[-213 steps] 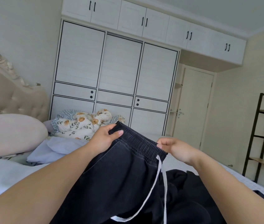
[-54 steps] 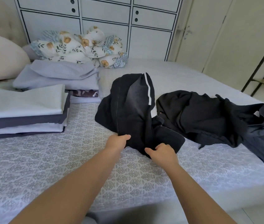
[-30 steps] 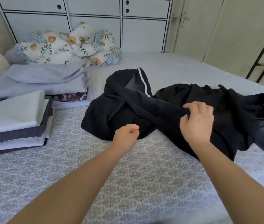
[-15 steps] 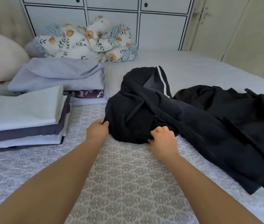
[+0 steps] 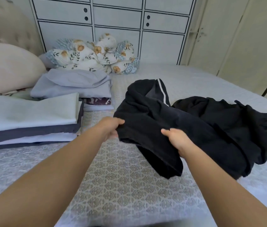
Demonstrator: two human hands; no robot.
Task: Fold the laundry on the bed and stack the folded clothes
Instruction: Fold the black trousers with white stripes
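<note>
Black trousers [image 5: 154, 115] lie bunched at centre frame on the patterned bed [image 5: 121, 182], near edge lifted in the grip of both hands: left hand [image 5: 111, 128] and right hand [image 5: 177, 140] each pinch the cloth. A second dark garment [image 5: 237, 122] sprawls just right, touching them. Folded stacks [image 5: 31, 115] sit at left, a pillow [image 5: 6, 69] and floral bedding [image 5: 93, 56] behind.

Head view. Two forearms enter from the bottom edge: one from the lower left of the frame, one from the lower right. Both bare to the frame edge; no sleeve, cuff, watch, band or glove visible. Left hand [image 5: 111, 128] and right hand [image 5: 177, 141] bare, no rings seen. Fingernails not resolvable.
</note>
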